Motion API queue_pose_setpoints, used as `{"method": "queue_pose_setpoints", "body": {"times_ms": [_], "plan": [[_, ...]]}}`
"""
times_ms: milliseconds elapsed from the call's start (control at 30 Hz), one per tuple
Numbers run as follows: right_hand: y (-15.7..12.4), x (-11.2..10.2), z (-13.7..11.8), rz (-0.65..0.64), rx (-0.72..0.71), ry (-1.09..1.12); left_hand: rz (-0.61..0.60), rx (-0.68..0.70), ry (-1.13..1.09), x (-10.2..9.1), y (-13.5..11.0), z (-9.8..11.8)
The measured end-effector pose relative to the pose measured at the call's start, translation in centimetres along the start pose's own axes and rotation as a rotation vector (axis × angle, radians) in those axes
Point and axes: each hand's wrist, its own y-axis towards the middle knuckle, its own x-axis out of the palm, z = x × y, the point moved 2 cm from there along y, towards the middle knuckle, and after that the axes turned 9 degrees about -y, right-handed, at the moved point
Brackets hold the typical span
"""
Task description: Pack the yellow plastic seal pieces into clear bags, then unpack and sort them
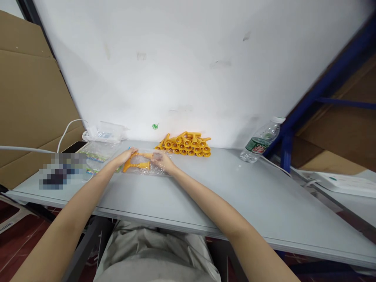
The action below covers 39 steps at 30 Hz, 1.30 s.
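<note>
A clear plastic bag (136, 170) lies on the table in front of me, with two yellow plastic handles (143, 165) in or on it. Each handle has a hooked grip at the left and a flared hollow end at the right. My left hand (126, 156) pinches the bag's upper left edge beside the upper handle. At the other end my right hand (165, 162) closes around the flared end of that upper handle, partly behind film. Just beyond it, a stack of more yellow handles (188, 145) rests against the wall, hollow ends facing me.
More flat printed plastic bags (98, 150) lie at the left, near a white power strip (101, 136) and a blurred-out patch. A plastic bottle (262, 141) leans at the right by a blue metal frame (286, 150). A cardboard sheet (32, 102) stands at the left.
</note>
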Motion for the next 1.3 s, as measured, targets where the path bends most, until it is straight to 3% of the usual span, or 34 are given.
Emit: {"method": "queue_pose_setpoints", "body": {"times_ms": [100, 267, 533, 733, 833, 900, 1033, 1100, 1167, 1300], "plan": [[-0.6, -0.3, -0.2, -0.009, 0.033, 0.031, 0.002, -0.001, 0.047, -0.2, 0.1, -0.2], [-0.7, -0.1, -1.8, -0.329, -0.036, 0.145, 0.005, -0.016, 0.088, -0.2, 0.1, 0.3], [0.0, 0.3, -3.2, -0.441, -0.112, 0.079, 0.086, 0.034, 0.352, 0.3, -1.4, 1.4], [0.5, -0.5, -4.3, -0.538, -0.071, 0.021, 0.064, 0.060, 0.560, 1.1, -1.7, 0.5], [0.9, -2.5, -4.7, -0.519, 0.038, -0.022, 0.054, 0.052, 0.591, 0.6, -1.7, -0.1], [1.5, -4.2, -4.7, -0.439, 0.074, -0.027, 0.056, 0.030, 0.607, 0.0, -1.7, -0.5], [3.2, -6.8, -4.2, -0.036, 0.090, -0.110, 0.076, -0.018, 0.619, -0.9, -1.4, -0.8], [4.0, -7.0, -3.8, 0.084, 0.070, -0.233, 0.094, -0.030, 0.628, -1.1, -1.2, -0.8], [4.7, -6.6, -3.6, 0.087, 0.007, -0.418, 0.103, -0.037, 0.636, -1.1, -1.1, -0.9], [5.8, -4.9, -3.6, -0.125, -0.139, -0.854, 0.084, -0.031, 0.648, -1.1, -0.8, -1.2]]}}
